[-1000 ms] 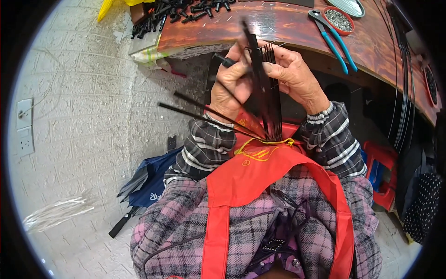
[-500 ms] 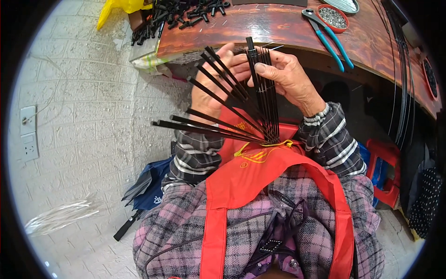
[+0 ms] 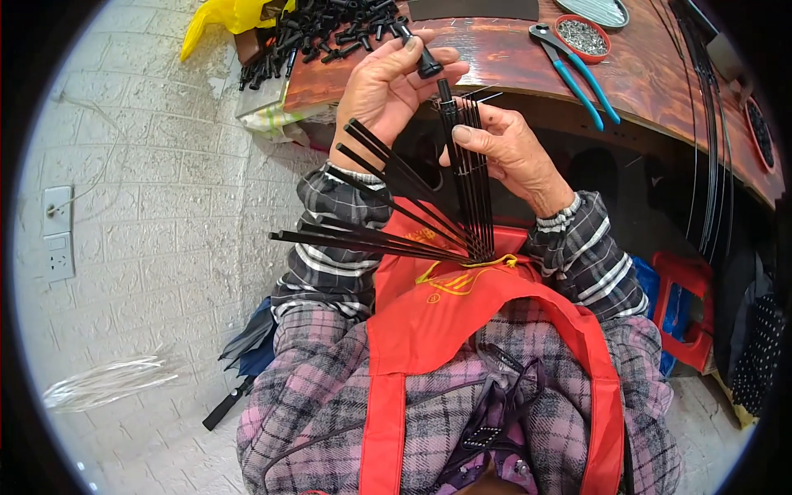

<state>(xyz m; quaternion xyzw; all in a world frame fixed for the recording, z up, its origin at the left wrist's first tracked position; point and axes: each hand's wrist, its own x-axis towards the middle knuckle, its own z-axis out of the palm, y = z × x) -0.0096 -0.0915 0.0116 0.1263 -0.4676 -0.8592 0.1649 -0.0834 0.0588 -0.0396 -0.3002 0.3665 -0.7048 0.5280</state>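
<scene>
1. The left hand point(image 3: 386, 87) is lifted up in front of the worktop point(image 3: 660, 78), palm turned toward the person. Its grip is pinching a small black cap piece point(image 3: 427, 64) between thumb and fingertips.
2. The right hand point(image 3: 507, 144) is just beside the left hand, a bit lower. Its grip is pressed around a bunch of thin black rods point(image 3: 470, 177), with the fingers curled over them.
3. The rods in the right hand stand almost straight up and down. Their tops are near the black cap piece. Their bottoms meet in one spot above the red apron point(image 3: 462, 330).
4. More black rods point(image 3: 363, 239) fan out from that same low spot. They point to the left and up-left, below the left hand, like the ribs of an umbrella.
5. On the worktop, behind the left hand, lies a heap of small black parts point(image 3: 322, 29). A yellow bag point(image 3: 227, 16) is beside that heap.
6. To the right of the hands, on the worktop, lie blue-handled pliers point(image 3: 577, 70) and a red dish of small metal bits point(image 3: 582, 35).
7. On the floor, left of the apron, lies a folded dark umbrella point(image 3: 247, 363). A red stool point(image 3: 689, 318) stands on the right.
</scene>
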